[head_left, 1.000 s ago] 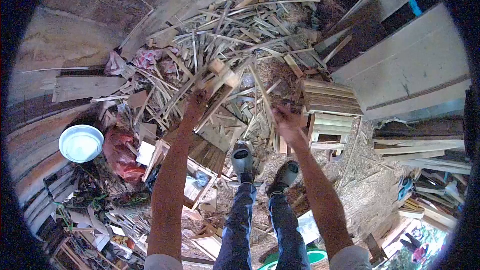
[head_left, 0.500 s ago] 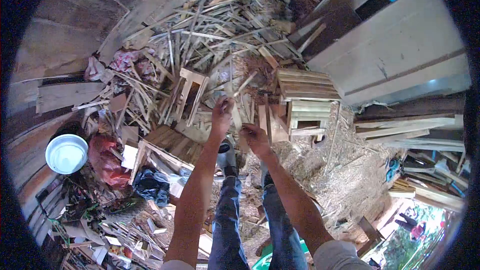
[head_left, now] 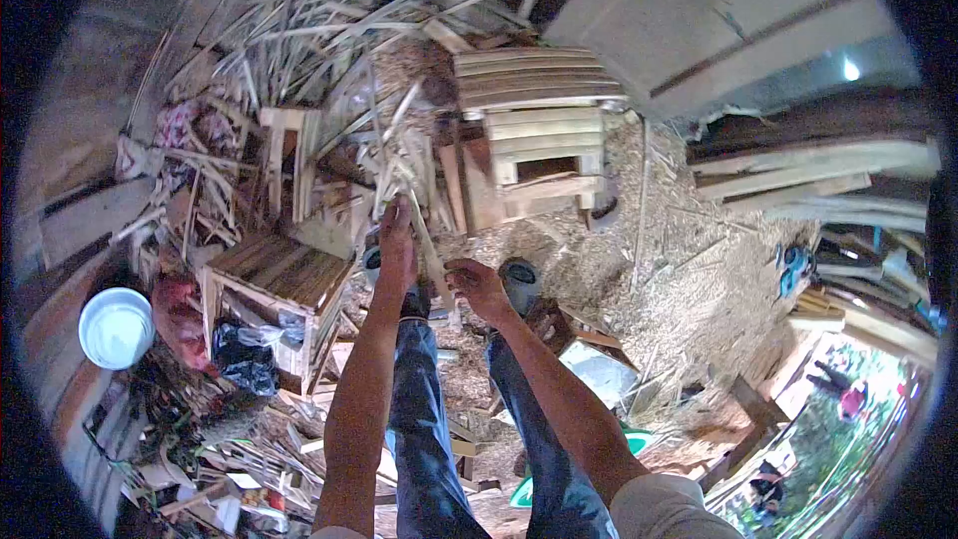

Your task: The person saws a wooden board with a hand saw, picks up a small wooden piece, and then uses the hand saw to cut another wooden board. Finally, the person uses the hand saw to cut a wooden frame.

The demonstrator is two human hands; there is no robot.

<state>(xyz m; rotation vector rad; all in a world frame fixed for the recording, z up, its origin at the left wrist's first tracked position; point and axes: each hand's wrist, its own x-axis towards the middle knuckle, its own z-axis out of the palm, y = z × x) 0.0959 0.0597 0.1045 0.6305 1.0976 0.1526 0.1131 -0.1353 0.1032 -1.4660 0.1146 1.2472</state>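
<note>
My left hand (head_left: 397,245) is closed around pale wooden strips in front of my legs. One flat wooden strip (head_left: 427,240) slants from it down toward my right hand (head_left: 479,289). My right hand's fingers are closed at the lower end of that strip; blur hides the exact grip. Ahead and to the right stands a slatted wooden piece (head_left: 544,75) with an opening in its front. A low slatted wooden stool (head_left: 284,269) is at the left, beside a smaller wooden frame (head_left: 289,155).
Scrap sticks (head_left: 329,15) pile up ahead. A white bucket (head_left: 117,327) and a black plastic bag (head_left: 244,359) are at the left. Shavings (head_left: 599,269) cover the floor. Stacked boards (head_left: 818,170) lie at the right. People (head_left: 850,401) are outside, lower right.
My view has turned right, so the furniture and the scrap pile sit further left. Both hands, with the strip between them, also appear further left and slightly lower.
</note>
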